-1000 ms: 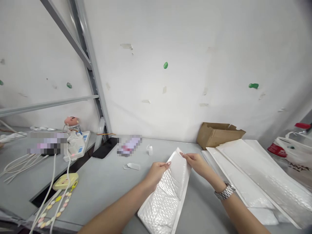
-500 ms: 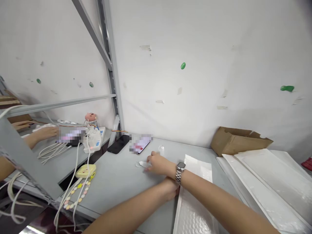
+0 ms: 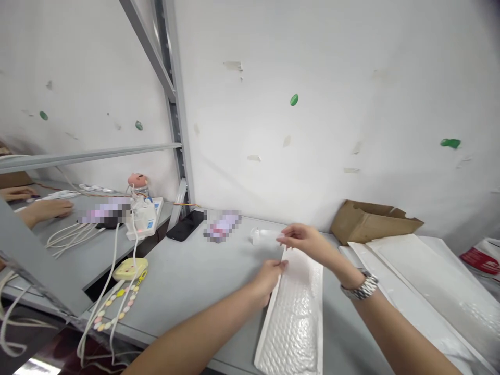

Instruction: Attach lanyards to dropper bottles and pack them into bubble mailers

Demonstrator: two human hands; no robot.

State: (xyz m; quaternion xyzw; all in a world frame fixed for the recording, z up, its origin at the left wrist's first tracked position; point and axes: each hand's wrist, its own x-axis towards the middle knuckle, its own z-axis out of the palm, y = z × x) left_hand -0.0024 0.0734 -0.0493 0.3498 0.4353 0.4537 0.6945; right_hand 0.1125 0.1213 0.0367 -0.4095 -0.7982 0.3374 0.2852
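Observation:
My right hand [image 3: 307, 244], with a metal-band watch on the wrist, pinches the end of a small translucent white bottle [image 3: 269, 235] above the table. The bottle lies level and points left. A second small white bottle [image 3: 255, 238] stands beside its tip, and the two partly overlap in view. My left hand [image 3: 270, 280] grips the left edge of a white bubble mailer [image 3: 295, 317] near its upper end. The mailer lies lengthwise in front of me, under the right hand.
A dark phone [image 3: 185, 226] and a lit phone [image 3: 223, 227] lie by the wall. An open cardboard box [image 3: 367, 223] and stacked white mailers [image 3: 422, 265] are at right. Left are a metal upright [image 3: 177, 120], a power strip [image 3: 154, 224], cables, a yellow case [image 3: 130, 268] and another person's hand [image 3: 50, 209].
My right hand has lifted a small bottle off the table and carried it right, over the mailer. My arms have uncrossed. My left hand now shows at the mailer's edge.

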